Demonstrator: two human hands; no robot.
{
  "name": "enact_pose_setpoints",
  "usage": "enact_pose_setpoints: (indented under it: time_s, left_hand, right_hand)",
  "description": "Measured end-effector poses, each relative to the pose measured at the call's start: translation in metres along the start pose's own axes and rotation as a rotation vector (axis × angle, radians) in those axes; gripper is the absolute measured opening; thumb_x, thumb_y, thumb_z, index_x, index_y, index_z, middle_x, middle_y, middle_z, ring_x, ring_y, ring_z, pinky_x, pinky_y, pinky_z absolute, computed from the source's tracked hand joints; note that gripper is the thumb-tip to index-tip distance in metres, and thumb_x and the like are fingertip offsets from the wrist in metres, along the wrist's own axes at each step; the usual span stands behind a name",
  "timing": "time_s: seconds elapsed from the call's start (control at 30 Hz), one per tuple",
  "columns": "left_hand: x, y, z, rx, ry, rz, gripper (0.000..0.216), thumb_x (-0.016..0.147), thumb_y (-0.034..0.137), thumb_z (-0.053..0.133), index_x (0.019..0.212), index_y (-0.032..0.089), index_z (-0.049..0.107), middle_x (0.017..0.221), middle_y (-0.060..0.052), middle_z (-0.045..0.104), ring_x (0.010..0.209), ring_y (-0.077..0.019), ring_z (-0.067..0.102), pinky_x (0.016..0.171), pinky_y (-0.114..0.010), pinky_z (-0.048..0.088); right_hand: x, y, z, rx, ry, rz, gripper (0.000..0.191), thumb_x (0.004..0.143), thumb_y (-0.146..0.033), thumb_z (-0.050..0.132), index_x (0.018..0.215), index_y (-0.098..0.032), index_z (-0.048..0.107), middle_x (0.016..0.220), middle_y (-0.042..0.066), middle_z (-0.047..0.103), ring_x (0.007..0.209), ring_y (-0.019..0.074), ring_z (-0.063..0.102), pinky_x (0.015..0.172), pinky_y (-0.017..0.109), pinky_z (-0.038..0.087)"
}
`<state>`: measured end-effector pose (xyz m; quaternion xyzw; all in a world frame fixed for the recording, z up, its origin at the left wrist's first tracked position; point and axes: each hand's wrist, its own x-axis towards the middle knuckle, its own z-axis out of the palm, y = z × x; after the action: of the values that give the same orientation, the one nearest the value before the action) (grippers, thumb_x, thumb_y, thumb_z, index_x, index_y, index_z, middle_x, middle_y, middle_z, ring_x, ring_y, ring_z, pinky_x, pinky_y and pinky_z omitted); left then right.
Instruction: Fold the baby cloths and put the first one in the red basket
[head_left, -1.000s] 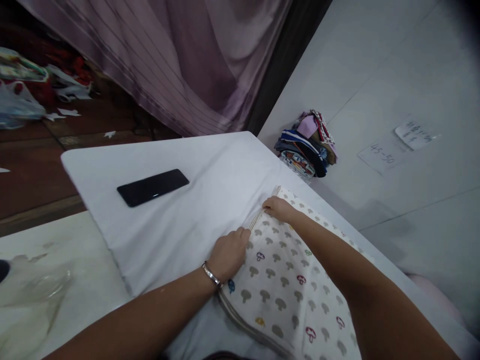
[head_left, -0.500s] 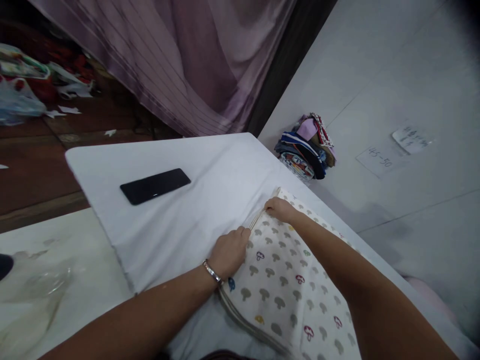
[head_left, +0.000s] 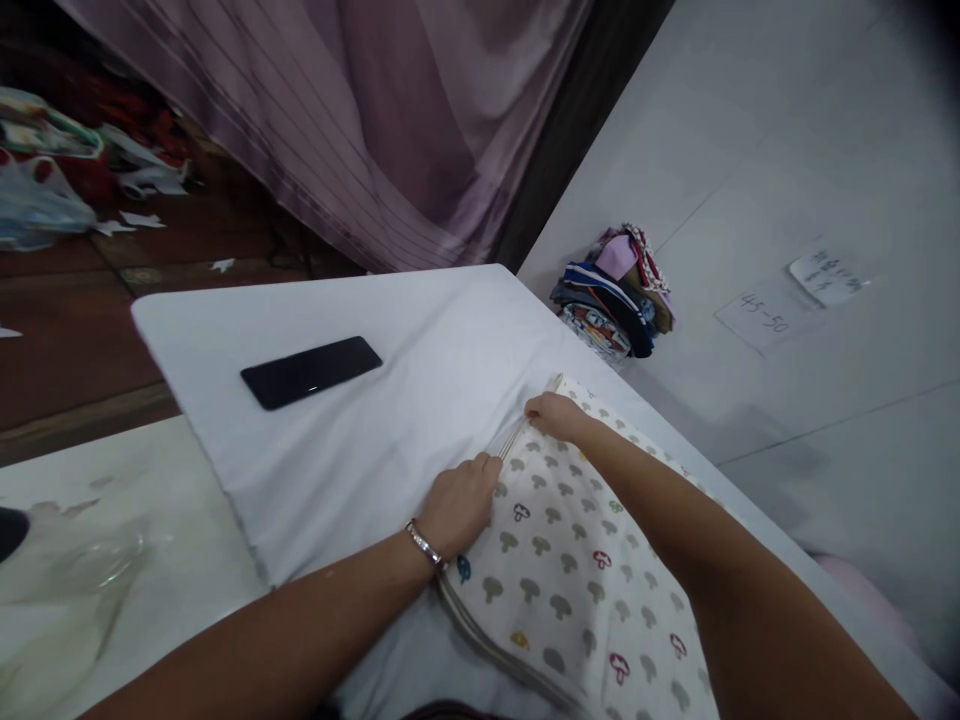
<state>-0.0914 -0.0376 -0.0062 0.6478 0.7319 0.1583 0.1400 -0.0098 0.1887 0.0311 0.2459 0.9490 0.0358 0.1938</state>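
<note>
Hands pinching the folded edge of cream mushroom-print cotton cloth (head_left: pixel 570 570) on white-covered table (head_left: pixel 420 380): left hand (head_left: pixel 459 505) and right hand (head_left: pixel 553 415) both closed on the layered hem. Probably best squaring those layers up flush (black phone (head_left: pixel 310 372) well clear) before pressing flat.

Cloth (head_left: pixel 570 580) cut off by bottom edge; left hand (head_left: pixel 457 505) fingertips curled out of sight at its edge. Paper note (head_left: pixel 829 275) writing too blurred to read.
</note>
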Motion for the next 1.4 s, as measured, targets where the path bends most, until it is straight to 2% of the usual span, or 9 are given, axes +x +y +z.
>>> enact_pose_setpoints:
  time_s: [0.2,0.43,0.63,0.93,1.17,1.27,1.4]
  left_hand:
    - [0.0,0.001,-0.001,-0.012,-0.013,-0.014,0.022,0.085,0.012,0.034,0.103,0.019,0.046,0.101,-0.007,0.055,0.088,-0.0191,0.056,0.069,-0.032,0.045]
    - [0.0,0.0,0.002,0.007,0.022,0.006,0.022,0.084,0.01,0.034,0.101,0.019,0.045,0.098,-0.006,0.055,0.085,-0.0193,0.057,0.065,-0.032,0.045]
    - [0.0,0.002,-0.002,0.004,-0.019,-0.028,0.024,0.084,0.01,0.033,0.103,0.019,0.046,0.101,-0.007,0.055,0.086,-0.019,0.057,0.067,-0.032,0.046]
    - [0.0,0.0,-0.001,-0.018,0.003,-0.013,0.023,0.086,0.013,0.033,0.103,0.019,0.046,0.101,-0.007,0.055,0.086,-0.0194,0.057,0.068,-0.032,0.046]
    - [0.0,-0.001,0.0,-0.012,0.036,0.003,0.022,0.083,0.012,0.035,0.101,0.019,0.047,0.099,-0.006,0.056,0.083,-0.02,0.057,0.063,-0.032,0.045]
    - [0.0,-0.001,0.001,-0.007,0.046,0.005,0.022,0.083,0.011,0.034,0.1,0.019,0.047,0.098,-0.006,0.056,0.083,-0.0198,0.057,0.063,-0.032,0.044]
    - [0.0,-0.002,0.003,-0.001,0.042,0.003,0.023,0.083,0.01,0.034,0.1,0.019,0.046,0.097,-0.006,0.056,0.082,-0.02,0.057,0.062,-0.033,0.044]
  right_hand:
    - [0.003,-0.001,-0.004,-0.035,-0.039,0.017,0.02,0.078,-0.023,0.054,0.095,-0.023,0.064,0.095,0.006,0.064,0.083,0.0194,0.058,0.062,0.025,0.038]
    - [0.003,0.001,-0.004,-0.056,-0.034,0.012,0.015,0.077,-0.024,0.055,0.089,-0.022,0.064,0.093,0.007,0.064,0.085,0.0202,0.056,0.061,0.025,0.037]
    - [0.001,0.004,-0.003,-0.092,0.04,-0.175,0.007,0.076,-0.02,0.059,0.082,-0.018,0.063,0.096,0.008,0.062,0.095,0.0208,0.051,0.071,0.026,0.039]
    - [-0.009,0.009,-0.002,-0.008,0.092,-0.165,0.007,0.077,-0.017,0.056,0.08,-0.017,0.062,0.089,0.007,0.063,0.093,0.0189,0.052,0.074,0.025,0.039]
    - [-0.015,0.015,0.0,0.11,0.052,-0.085,0.011,0.076,-0.02,0.058,0.086,-0.018,0.063,0.092,0.005,0.062,0.084,0.0158,0.056,0.073,0.024,0.039]
    - [-0.018,0.015,-0.004,0.161,0.051,-0.109,0.013,0.076,-0.019,0.058,0.087,-0.018,0.064,0.093,0.005,0.063,0.084,0.0159,0.056,0.075,0.024,0.04]
    - [-0.018,0.016,-0.007,0.215,0.048,-0.174,0.02,0.083,-0.024,0.05,0.095,-0.019,0.066,0.099,0.006,0.065,0.089,0.0173,0.058,0.079,0.026,0.042]
